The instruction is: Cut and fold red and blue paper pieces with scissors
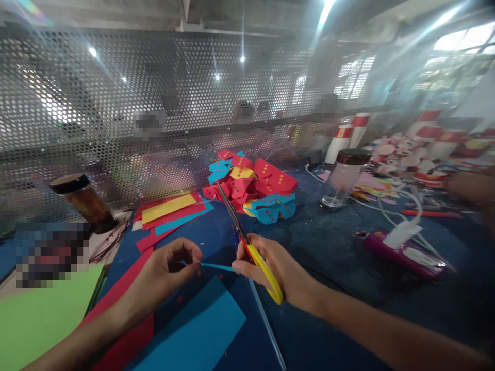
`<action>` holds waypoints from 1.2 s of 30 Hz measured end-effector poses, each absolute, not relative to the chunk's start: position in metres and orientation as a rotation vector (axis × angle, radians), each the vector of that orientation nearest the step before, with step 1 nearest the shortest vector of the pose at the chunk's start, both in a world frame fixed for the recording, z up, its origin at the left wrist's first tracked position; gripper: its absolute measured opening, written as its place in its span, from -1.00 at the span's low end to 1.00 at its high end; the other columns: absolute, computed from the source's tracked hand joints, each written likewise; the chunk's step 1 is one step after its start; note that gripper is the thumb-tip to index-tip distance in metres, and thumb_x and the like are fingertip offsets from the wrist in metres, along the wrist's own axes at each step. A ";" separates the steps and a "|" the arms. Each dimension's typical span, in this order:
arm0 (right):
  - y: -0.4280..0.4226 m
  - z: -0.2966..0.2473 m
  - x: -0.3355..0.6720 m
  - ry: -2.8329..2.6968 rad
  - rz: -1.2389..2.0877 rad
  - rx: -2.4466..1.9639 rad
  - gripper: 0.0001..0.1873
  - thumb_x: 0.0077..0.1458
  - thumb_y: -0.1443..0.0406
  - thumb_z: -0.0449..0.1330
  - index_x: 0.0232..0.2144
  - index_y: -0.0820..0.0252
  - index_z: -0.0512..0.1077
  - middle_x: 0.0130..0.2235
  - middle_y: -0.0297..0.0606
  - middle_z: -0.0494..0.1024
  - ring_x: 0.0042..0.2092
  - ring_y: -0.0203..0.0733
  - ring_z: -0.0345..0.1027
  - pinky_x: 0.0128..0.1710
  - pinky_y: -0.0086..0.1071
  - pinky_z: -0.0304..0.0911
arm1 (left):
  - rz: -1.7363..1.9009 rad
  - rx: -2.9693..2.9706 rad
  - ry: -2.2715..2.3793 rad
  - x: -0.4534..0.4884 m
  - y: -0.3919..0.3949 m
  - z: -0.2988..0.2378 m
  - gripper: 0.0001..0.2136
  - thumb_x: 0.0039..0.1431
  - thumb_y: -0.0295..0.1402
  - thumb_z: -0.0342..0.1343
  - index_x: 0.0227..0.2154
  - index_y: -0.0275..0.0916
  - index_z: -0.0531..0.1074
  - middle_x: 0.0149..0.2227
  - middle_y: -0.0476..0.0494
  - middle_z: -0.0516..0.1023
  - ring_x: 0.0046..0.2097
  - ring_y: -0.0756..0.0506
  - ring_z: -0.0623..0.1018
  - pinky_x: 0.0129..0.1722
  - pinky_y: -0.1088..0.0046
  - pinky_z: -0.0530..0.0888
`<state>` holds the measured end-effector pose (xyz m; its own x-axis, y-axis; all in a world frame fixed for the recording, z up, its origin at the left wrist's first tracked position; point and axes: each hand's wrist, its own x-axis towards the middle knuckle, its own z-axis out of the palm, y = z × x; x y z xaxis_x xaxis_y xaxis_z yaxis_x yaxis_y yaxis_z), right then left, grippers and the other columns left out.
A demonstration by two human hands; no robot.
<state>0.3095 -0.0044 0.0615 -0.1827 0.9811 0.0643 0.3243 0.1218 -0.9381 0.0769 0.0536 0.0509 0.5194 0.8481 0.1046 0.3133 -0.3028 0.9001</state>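
Observation:
Between my two hands stretches a thin blue paper strip (216, 267). My left hand (176, 263) pinches its left end between thumb and fingertips. My right hand (270, 263) is closed around yellow-and-red handled scissors (264, 270), whose blades point away and up to the left, and its thumb meets the strip's other end. Below the hands lies a blue paper sheet (197, 330), over red paper (133, 335). A clear thin rod (266, 324) runs beneath my right hand. Beyond the blades sits a pile of folded red, blue and yellow paper pieces (251, 183).
Stacked coloured paper (170, 210) lies behind my left hand, with a dark-filled jar (87, 201) farther left. A clear jar (344, 178) and a purple device with cables (402, 255) stand right. A perforated metal screen (185, 103) closes the back. Another person's blurred hand (472, 190) shows at right.

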 end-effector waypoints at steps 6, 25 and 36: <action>-0.002 0.057 0.311 -1.597 1.068 -1.310 -0.81 0.05 0.23 0.22 -0.39 0.15 0.27 -0.47 -0.44 0.31 -0.45 -0.32 0.16 -0.46 -0.44 0.10 | 0.751 1.777 0.934 0.076 0.056 0.052 -0.87 0.07 -0.26 0.16 -0.38 -0.20 0.39 -0.48 0.02 0.47 -0.42 0.01 0.49 -0.46 0.52 0.41; 0.000 0.059 0.311 -1.513 1.121 -1.338 -0.79 0.07 0.20 0.22 -0.40 0.16 0.27 -0.48 -0.44 0.34 -0.55 -0.40 0.06 -0.56 -0.46 -0.02 | 0.970 2.069 1.301 0.032 0.126 0.043 -0.83 0.10 -0.24 0.12 -0.35 -0.23 0.46 -0.44 -0.05 0.53 -0.38 -0.10 0.54 -0.31 0.36 0.48; 0.000 0.057 0.312 -1.541 1.101 -1.323 -0.83 0.12 0.24 0.20 -0.39 0.17 0.28 -0.50 -0.46 0.32 -0.54 -0.40 0.06 -0.55 -0.46 -0.02 | 0.550 2.559 1.034 0.066 0.064 0.034 -0.65 -0.04 -0.26 0.34 -0.14 -0.14 0.51 -0.01 -0.19 0.50 0.00 -0.26 0.48 -0.01 0.08 0.45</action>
